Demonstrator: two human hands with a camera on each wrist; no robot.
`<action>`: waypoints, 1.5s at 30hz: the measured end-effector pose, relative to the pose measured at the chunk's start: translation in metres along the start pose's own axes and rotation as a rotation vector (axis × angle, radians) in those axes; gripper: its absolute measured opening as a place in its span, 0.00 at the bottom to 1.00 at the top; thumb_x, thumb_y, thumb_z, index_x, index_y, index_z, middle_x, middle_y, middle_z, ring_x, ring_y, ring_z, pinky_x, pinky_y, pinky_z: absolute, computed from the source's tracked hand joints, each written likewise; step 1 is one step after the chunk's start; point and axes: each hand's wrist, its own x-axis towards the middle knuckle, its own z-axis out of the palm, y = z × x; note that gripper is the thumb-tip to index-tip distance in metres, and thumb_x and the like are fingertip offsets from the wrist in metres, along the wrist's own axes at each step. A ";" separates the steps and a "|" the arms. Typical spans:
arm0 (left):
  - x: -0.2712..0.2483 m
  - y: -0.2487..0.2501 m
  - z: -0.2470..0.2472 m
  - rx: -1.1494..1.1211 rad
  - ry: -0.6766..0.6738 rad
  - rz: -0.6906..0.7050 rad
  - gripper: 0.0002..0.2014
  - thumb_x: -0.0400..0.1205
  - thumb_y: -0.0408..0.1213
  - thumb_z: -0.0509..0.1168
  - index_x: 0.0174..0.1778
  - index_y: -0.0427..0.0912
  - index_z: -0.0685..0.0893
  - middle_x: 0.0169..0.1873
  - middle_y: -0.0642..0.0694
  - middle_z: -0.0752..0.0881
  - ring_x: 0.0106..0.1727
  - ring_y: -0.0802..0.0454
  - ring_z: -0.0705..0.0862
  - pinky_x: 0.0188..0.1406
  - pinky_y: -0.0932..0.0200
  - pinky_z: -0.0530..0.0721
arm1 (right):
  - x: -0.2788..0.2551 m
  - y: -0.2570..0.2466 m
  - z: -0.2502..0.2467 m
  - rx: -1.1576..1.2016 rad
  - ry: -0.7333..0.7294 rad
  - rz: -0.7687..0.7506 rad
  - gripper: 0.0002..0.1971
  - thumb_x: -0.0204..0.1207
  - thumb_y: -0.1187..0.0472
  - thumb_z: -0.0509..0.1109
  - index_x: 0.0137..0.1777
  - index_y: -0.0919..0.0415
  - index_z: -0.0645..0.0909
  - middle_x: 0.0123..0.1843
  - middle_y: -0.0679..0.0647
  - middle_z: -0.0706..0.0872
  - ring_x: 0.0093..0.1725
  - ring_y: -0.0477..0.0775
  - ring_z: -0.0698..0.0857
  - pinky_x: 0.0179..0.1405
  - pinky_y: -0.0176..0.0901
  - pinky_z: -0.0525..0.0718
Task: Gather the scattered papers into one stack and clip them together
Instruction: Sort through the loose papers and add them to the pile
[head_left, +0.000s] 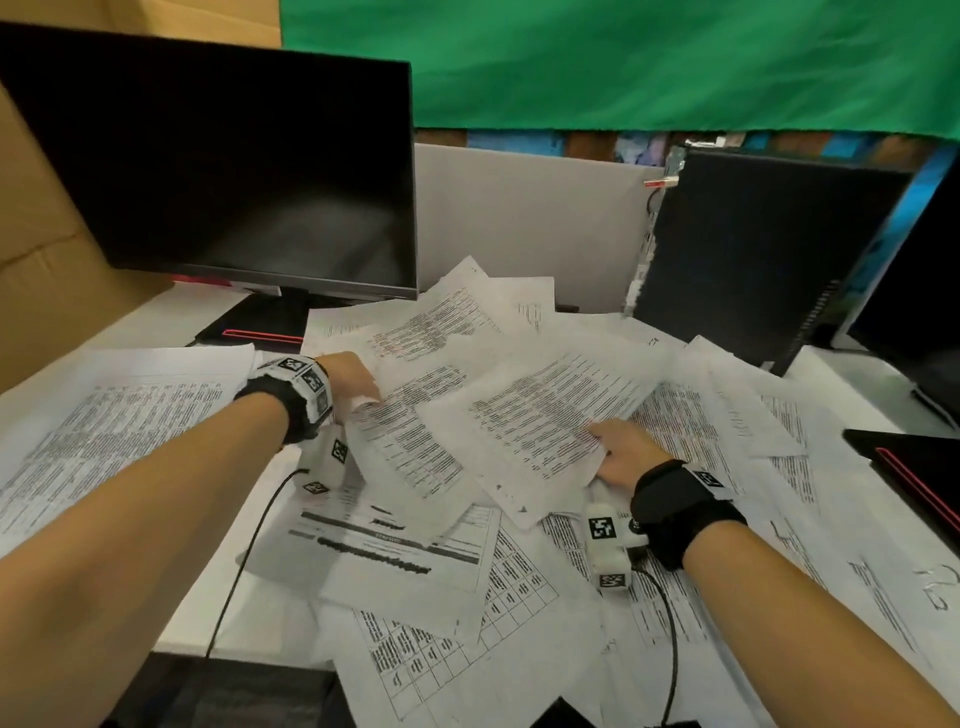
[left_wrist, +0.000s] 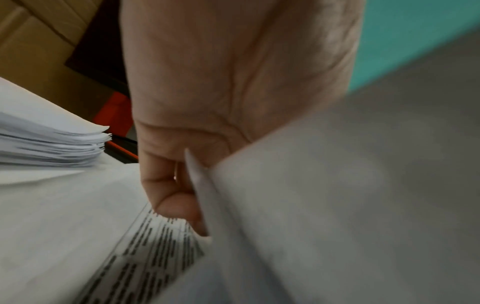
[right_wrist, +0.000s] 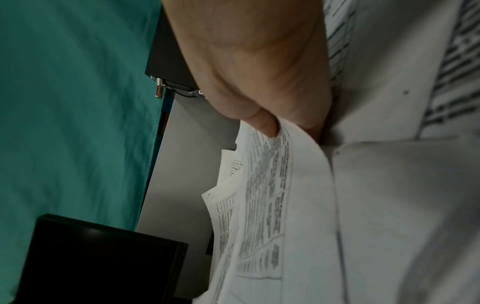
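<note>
Both hands pinching papers (head_left: 540, 415): left hand (head_left: 353, 382), right hand (head_left: 618, 452). Sheets thin, floppy, slippery; I'd grip edges, square up on worktop (head_left: 171, 317).

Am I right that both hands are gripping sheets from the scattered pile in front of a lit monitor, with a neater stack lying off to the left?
Not quite: the monitor is dark, as the head view shows. The rest holds: the left hand and right hand each grip sheets from the pile, and the neater stack lies to the left.
</note>
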 end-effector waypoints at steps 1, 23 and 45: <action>-0.011 0.005 -0.003 0.034 0.044 0.053 0.19 0.81 0.44 0.66 0.66 0.38 0.82 0.67 0.40 0.81 0.66 0.42 0.79 0.56 0.60 0.78 | 0.003 0.001 -0.002 0.017 0.045 0.020 0.20 0.87 0.69 0.59 0.77 0.74 0.71 0.76 0.69 0.76 0.75 0.66 0.76 0.44 0.27 0.82; -0.057 0.004 -0.023 -1.113 0.383 0.092 0.07 0.82 0.30 0.64 0.40 0.33 0.84 0.24 0.46 0.81 0.24 0.55 0.78 0.29 0.63 0.74 | -0.029 -0.037 0.032 0.134 -0.354 -0.116 0.11 0.85 0.68 0.63 0.63 0.69 0.82 0.61 0.68 0.88 0.62 0.68 0.87 0.65 0.62 0.83; -0.084 0.066 -0.042 -1.256 0.603 0.651 0.24 0.76 0.46 0.72 0.66 0.46 0.75 0.62 0.47 0.84 0.62 0.51 0.84 0.62 0.51 0.84 | -0.088 -0.116 0.022 -0.052 -0.394 -0.835 0.26 0.75 0.56 0.75 0.73 0.58 0.77 0.67 0.54 0.87 0.66 0.52 0.86 0.68 0.51 0.84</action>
